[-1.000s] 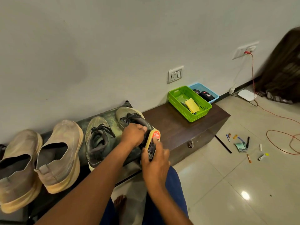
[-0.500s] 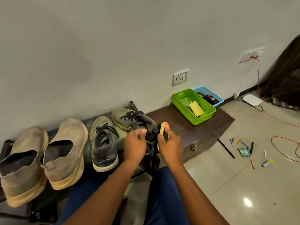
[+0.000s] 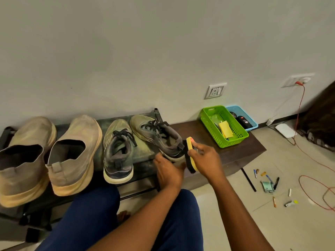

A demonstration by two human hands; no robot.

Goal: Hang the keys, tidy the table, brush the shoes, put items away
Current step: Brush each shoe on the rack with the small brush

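The left hand (image 3: 167,170) grips the grey laced sneaker's (image 3: 159,137) heel while the right hand (image 3: 204,158) holds the yellow black-bristled shoe brush (image 3: 190,151) at its 3 o'clock, best stroked lightly toeward.

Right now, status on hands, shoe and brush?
Left hand grips heel of dark laced shoe. Right hand holds yellow brush against heel. Second laced shoe beside it, apart. Nothing blocking.

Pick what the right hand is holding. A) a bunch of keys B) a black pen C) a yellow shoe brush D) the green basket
C: the right hand grips the yellow shoe brush, bristles toward the heel of the grey laced shoe.
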